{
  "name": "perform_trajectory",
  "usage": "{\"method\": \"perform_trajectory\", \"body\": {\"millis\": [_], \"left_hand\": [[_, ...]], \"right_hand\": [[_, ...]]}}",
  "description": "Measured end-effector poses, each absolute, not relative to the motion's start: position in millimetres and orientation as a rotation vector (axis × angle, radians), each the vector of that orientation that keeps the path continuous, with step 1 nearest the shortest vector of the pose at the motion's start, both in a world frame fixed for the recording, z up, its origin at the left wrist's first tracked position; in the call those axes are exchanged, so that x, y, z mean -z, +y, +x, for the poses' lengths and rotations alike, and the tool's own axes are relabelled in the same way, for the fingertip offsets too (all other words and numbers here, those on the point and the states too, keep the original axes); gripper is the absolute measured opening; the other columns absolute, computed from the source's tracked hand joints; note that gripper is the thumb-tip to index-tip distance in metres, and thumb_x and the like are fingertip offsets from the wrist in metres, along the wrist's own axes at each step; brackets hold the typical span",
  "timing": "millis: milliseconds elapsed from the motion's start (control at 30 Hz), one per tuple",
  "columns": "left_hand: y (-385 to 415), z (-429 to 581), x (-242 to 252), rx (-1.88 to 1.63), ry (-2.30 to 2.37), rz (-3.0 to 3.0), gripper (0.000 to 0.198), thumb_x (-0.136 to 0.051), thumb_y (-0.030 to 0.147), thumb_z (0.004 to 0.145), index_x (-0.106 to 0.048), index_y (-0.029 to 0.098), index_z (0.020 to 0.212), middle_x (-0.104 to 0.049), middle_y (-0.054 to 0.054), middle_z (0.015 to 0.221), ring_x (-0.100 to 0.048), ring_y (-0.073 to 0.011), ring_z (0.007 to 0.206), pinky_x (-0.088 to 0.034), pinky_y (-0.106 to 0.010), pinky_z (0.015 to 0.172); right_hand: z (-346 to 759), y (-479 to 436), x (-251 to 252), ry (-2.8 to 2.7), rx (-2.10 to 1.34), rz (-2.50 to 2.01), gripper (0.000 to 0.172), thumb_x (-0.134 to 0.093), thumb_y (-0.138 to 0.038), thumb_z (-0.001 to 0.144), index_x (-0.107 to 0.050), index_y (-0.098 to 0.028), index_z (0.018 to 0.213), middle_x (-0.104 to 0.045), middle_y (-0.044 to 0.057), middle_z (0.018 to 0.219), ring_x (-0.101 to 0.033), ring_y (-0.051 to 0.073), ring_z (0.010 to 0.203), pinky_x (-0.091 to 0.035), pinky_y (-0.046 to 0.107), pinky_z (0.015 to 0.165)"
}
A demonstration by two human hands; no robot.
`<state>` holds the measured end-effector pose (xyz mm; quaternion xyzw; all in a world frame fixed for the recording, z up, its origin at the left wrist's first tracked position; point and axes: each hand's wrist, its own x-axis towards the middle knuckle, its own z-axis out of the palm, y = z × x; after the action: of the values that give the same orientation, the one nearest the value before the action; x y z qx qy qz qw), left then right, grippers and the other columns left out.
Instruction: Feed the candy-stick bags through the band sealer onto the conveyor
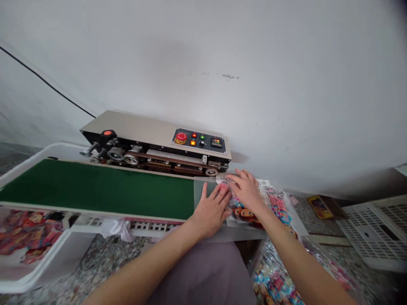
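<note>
A clear plastic packet point(224, 183) with a pink label and colourful cartoon prints lies at the right end of the green conveyor belt point(104, 188), by the roller end of a band sealing machine point(140, 131). My left hand point(213, 209) lies over the packet's left side with its fingers stretched and spread. At the packet's upper edge, my right hand point(247, 190) has its thumb and index finger closed on the plastic, its other fingers stretched out behind. Under and beside my right forearm are more printed packets point(277, 203).
A white bin point(47, 271) with red printed packets stands at left below the belt. Crumpled white plastic point(117, 228) hangs on the belt's front edge. Bagged colourful packets point(276, 275) lie low at right. A white slatted crate point(375, 233) and a brown carton point(324, 206) are farther right.
</note>
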<state>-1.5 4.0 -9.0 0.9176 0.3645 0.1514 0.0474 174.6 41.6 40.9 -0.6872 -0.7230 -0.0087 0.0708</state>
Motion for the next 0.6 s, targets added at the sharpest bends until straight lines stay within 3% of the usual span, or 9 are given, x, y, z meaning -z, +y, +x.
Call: {"method": "perform_trajectory", "body": {"millis": [167,300,433,600], "left_hand": [[5,-2,6,-0.462,1.182,2.787,0.057,-0.023,0.048,0.106,-0.039,0.021,0.154,-0.037,-0.009,0.162,-0.027,-0.0308,0.151,-0.014,-0.071,0.119],[3,-6,10,-0.475,1.265,2.755,0.056,-0.027,0.047,0.106,-0.041,0.021,0.153,-0.036,-0.010,0.162,-0.028,-0.0317,0.150,-0.011,-0.071,0.119],[3,-25,7,-0.441,1.420,2.692,0.054,-0.034,0.043,0.105,-0.045,0.017,0.150,-0.039,-0.013,0.160,-0.032,-0.0354,0.148,-0.010,-0.072,0.118],[5,-35,-15,-0.406,1.573,2.621,0.052,-0.037,0.042,0.104,-0.053,0.013,0.144,-0.045,-0.017,0.156,-0.037,-0.0400,0.145,-0.010,-0.072,0.118]], "right_hand": [[195,13,-40,-2.171,0.323,-2.052,0.040,-0.040,-0.029,0.100,-0.067,-0.025,0.130,-0.057,0.010,0.145,-0.040,0.033,0.138,-0.035,0.053,0.108],[197,-5,-37,-2.255,0.449,-2.083,0.043,-0.039,-0.036,0.102,-0.059,-0.026,0.138,-0.051,0.010,0.152,-0.035,0.035,0.143,-0.029,0.058,0.111],[174,-3,-33,-2.280,0.397,-2.119,0.043,-0.041,-0.038,0.102,-0.057,-0.026,0.141,-0.044,0.012,0.157,-0.031,0.037,0.146,-0.023,0.062,0.114],[149,7,-37,-2.238,0.278,-2.149,0.047,-0.037,-0.039,0.104,-0.054,-0.019,0.143,-0.047,0.015,0.154,-0.034,0.038,0.145,-0.026,0.062,0.113]]}}
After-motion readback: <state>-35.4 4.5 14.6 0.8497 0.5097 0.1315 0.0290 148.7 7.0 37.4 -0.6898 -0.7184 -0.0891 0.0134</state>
